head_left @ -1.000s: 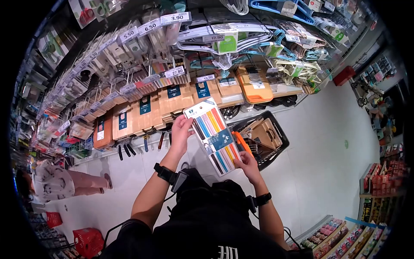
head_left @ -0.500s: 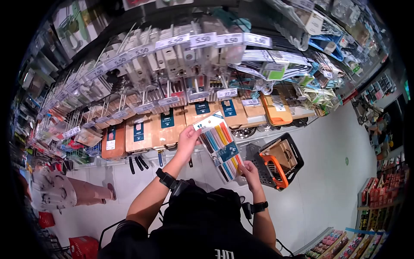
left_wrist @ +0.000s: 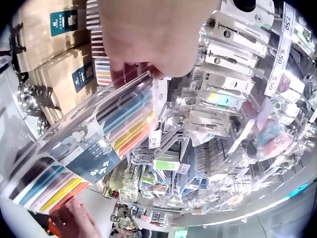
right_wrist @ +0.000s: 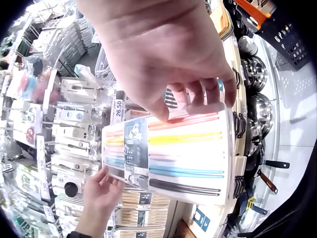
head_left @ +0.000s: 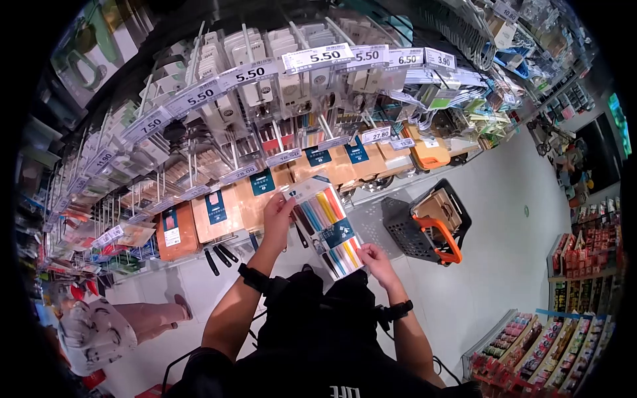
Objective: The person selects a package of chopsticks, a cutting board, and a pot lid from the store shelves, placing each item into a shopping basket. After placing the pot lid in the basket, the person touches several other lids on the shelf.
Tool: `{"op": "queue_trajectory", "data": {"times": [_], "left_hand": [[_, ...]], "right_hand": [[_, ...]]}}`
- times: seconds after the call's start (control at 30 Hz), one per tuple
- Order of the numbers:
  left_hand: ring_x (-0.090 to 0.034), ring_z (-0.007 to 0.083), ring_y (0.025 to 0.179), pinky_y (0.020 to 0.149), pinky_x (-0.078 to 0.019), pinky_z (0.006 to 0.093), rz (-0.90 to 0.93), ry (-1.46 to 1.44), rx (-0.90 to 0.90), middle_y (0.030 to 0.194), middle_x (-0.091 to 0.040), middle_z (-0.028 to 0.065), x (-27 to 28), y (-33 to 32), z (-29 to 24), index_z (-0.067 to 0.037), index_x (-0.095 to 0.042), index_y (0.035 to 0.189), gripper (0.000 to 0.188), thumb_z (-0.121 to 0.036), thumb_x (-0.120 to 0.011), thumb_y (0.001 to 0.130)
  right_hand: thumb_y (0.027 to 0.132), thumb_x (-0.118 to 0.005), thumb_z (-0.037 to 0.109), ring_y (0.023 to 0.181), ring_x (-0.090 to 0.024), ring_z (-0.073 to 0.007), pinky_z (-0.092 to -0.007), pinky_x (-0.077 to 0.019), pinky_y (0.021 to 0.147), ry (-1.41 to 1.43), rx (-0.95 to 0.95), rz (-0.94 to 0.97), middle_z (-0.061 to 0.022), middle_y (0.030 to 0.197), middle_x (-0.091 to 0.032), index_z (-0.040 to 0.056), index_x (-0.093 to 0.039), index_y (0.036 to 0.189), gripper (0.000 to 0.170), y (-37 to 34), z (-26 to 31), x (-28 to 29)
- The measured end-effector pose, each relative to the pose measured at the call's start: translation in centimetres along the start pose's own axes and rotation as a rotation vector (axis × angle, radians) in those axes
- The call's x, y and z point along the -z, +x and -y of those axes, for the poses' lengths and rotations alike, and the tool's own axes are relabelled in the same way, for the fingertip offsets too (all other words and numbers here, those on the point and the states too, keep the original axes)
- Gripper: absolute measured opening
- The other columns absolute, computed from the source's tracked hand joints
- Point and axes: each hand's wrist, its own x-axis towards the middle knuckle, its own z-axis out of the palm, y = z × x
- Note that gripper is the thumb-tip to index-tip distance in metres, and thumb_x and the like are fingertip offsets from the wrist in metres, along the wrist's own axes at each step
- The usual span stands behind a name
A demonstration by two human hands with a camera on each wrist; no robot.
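Note:
A flat clear-and-white pack of coloured chopsticks [head_left: 328, 229], with a dark blue label across its middle, is held tilted in front of my body. My left hand [head_left: 277, 215] grips its upper left edge, thumb on the front. At the lower right edge, my right hand [head_left: 379, 263] pinches the pack. The right wrist view shows the chopsticks [right_wrist: 185, 173] in black, blue, pink, yellow and orange-red pairs, with the right fingers curled over the near edge. In the left wrist view the left hand [left_wrist: 153, 37] holds the pack's top end.
Ahead, a shelf carries hanging packets under price tags [head_left: 318, 57], with wooden cutting boards [head_left: 219, 211] below. A black basket [head_left: 405, 229] with an orange handle stands on the floor to the right, boards inside. Pan handles [head_left: 211, 262] jut out low. Another person [head_left: 99, 335] is at left.
The head view has swung left along the shelf, bringing the 5.50 tags closer to centre, and the basket appears farther right. Both hands keep hold of the chopstick pack.

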Motion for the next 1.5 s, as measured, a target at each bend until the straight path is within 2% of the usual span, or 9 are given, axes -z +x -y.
{"op": "queue_trajectory", "data": {"times": [0.07, 0.27, 0.4, 0.57, 0.67, 0.77, 1.0, 1.17, 1.5], "left_hand": [[-0.057, 0.0058, 0.074, 0.062, -0.0453, 0.0204, 0.019, -0.027, 0.006, 0.087, -0.063, -0.0005, 0.3, -0.9, -0.3, -0.005, -0.059, 0.095, 0.006, -0.011, -0.057, 0.094], [-0.058, 0.0066, 0.076, 0.064, -0.0480, 0.0217, 0.038, -0.012, 0.004, 0.088, -0.061, -0.0003, 2.6, -1.3, 0.0, -0.004, -0.057, 0.096, 0.007, -0.010, -0.058, 0.093], [-0.058, 0.0065, 0.076, 0.062, -0.0479, 0.0212, 0.003, -0.066, 0.012, 0.087, -0.061, -0.0007, 3.4, -1.8, -0.5, -0.004, -0.057, 0.097, 0.006, -0.010, -0.057, 0.093], [-0.064, 0.0116, 0.080, 0.068, -0.0531, 0.0251, 0.052, -0.022, -0.018, 0.095, -0.066, 0.0036, 5.5, -1.0, 0.7, -0.005, -0.059, 0.109, 0.016, -0.011, -0.056, 0.094], [-0.060, 0.0081, 0.084, 0.068, -0.0473, 0.0205, 0.029, -0.051, 0.041, 0.099, -0.065, 0.0038, 3.9, -1.9, -2.2, -0.003, -0.054, 0.118, 0.025, -0.010, -0.057, 0.094], [-0.059, 0.0115, 0.093, 0.076, -0.0471, 0.0241, 0.033, -0.027, -0.095, 0.105, -0.064, 0.0070, 3.5, 0.1, -1.5, -0.004, -0.047, 0.128, 0.038, -0.012, -0.059, 0.093], [-0.059, 0.0167, 0.099, 0.081, -0.0472, 0.0302, 0.075, -0.046, 0.010, 0.118, -0.060, 0.0109, 2.0, 4.9, -2.2, -0.004, -0.033, 0.138, 0.055, -0.025, -0.058, 0.093], [-0.063, 0.0203, 0.093, 0.078, -0.0519, 0.0352, 0.033, -0.126, 0.001, 0.116, -0.062, 0.0138, 0.8, 7.5, -2.0, -0.005, -0.045, 0.111, 0.027, -0.029, -0.047, 0.099], [-0.062, 0.0213, 0.090, 0.074, -0.0514, 0.0332, -0.020, -0.272, -0.042, 0.111, -0.061, 0.0111, 0.4, 8.9, 0.1, -0.005, -0.048, 0.111, 0.026, -0.029, -0.046, 0.101]], "right_hand": [[0.093, -0.061, 0.016, 0.080, -0.058, -0.0079, -0.0224, -0.0456, 0.075, -0.007, 0.010, 0.008, -0.0025, 0.090, -0.064, 0.0014, -0.060, 0.104, 0.018, 0.4, 0.3, -0.6], [0.094, -0.060, 0.015, 0.083, -0.059, -0.0082, -0.0224, -0.0464, 0.076, -0.026, 0.209, 0.075, -0.0032, 0.091, -0.065, 0.0009, -0.056, 0.113, 0.024, 3.3, 3.7, -4.6], [0.094, -0.060, 0.013, 0.078, -0.055, -0.0055, -0.0213, -0.0454, 0.071, -0.001, 0.223, 0.155, 0.0000, 0.086, -0.061, 0.0006, -0.054, 0.113, 0.024, 5.8, 6.4, -7.1], [0.095, -0.058, 0.014, 0.065, -0.040, -0.0012, -0.0192, -0.0356, 0.058, -0.001, 0.222, 0.195, 0.0077, 0.071, -0.043, 0.0044, -0.056, 0.101, 0.011, 6.2, 8.1, -9.3], [0.095, -0.058, 0.014, 0.066, -0.037, -0.0026, -0.0197, -0.0350, 0.059, -0.003, 0.251, 0.155, 0.0075, 0.072, -0.040, 0.0048, -0.054, 0.095, 0.010, 6.6, 6.9, -9.2], [0.095, -0.058, 0.014, 0.067, -0.035, -0.0037, -0.0200, -0.0345, 0.060, 0.014, 0.313, 0.067, 0.0071, 0.073, -0.038, 0.0052, -0.051, 0.090, 0.012, 6.9, 4.9, -8.5], [0.097, -0.055, 0.012, 0.070, -0.041, -0.0008, -0.0175, -0.0368, 0.064, -0.018, 0.279, -0.081, 0.0076, 0.076, -0.047, 0.0070, -0.053, 0.090, 0.009, 4.1, 4.4, -3.9], [0.098, -0.053, 0.011, 0.075, -0.049, -0.0013, -0.0183, -0.0409, 0.070, 0.028, 0.275, -0.151, 0.0047, 0.081, -0.055, 0.0068, -0.053, 0.097, 0.004, 1.9, 2.7, -0.8], [0.096, -0.056, 0.010, 0.071, -0.047, -0.0020, -0.0192, -0.0398, 0.063, 0.149, 0.261, -0.284, 0.0040, 0.080, -0.054, 0.0034, -0.054, 0.099, 0.008, -1.4, 1.5, 0.5]]}}
